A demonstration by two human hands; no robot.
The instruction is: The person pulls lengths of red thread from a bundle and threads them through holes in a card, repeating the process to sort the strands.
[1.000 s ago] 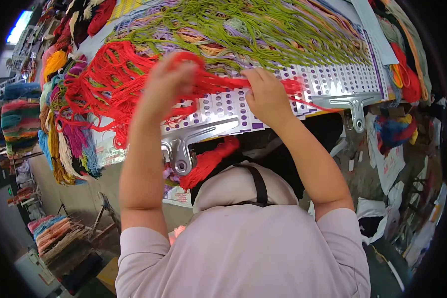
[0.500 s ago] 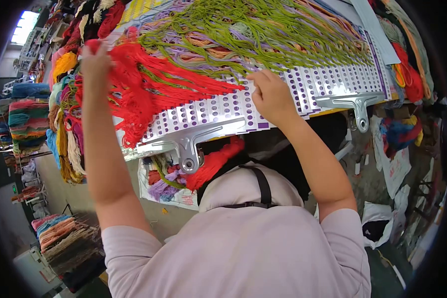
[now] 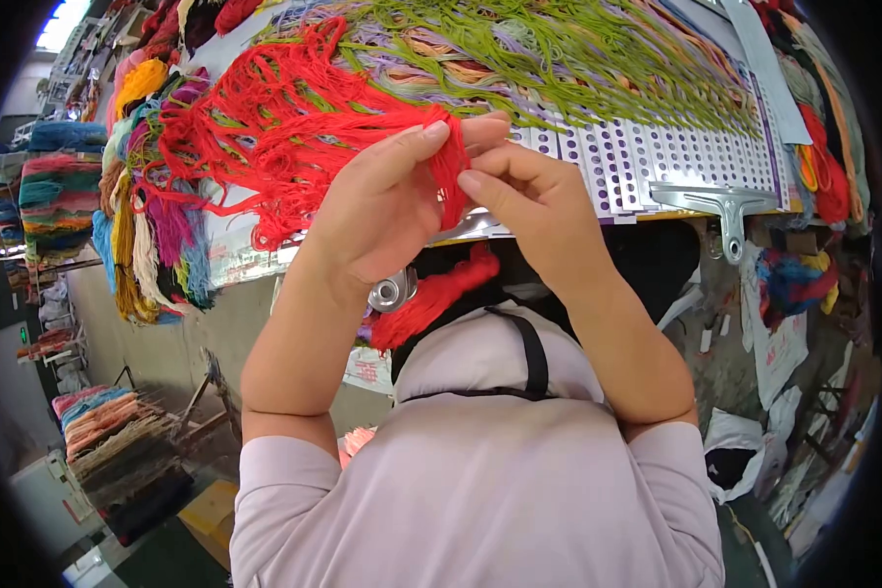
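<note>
Bright red yarn spreads over the left part of the table, and its right end is gathered into a bundle. My left hand has its thumb over this bundle and its fingers behind, with a loop hanging past the palm. Close on the right, my right hand has its fingers curled and its thumb tip at the edge of the red bundle, pinching there. Behind both hands lie olive-green strands mixed with lilac and peach ones. White cards with rows of purple-rimmed holes lie beneath the strands.
A metal clip grips the card edge at right; another clip is partly hidden under my left hand. Coloured skeins hang off the table's left end. More skeins hang at right. Yarn stacks stand on racks farther left.
My left hand has come from the far left to the middle, beside my right hand. The red yarn's right end has lifted off the cards and is bunched between the hands.
</note>
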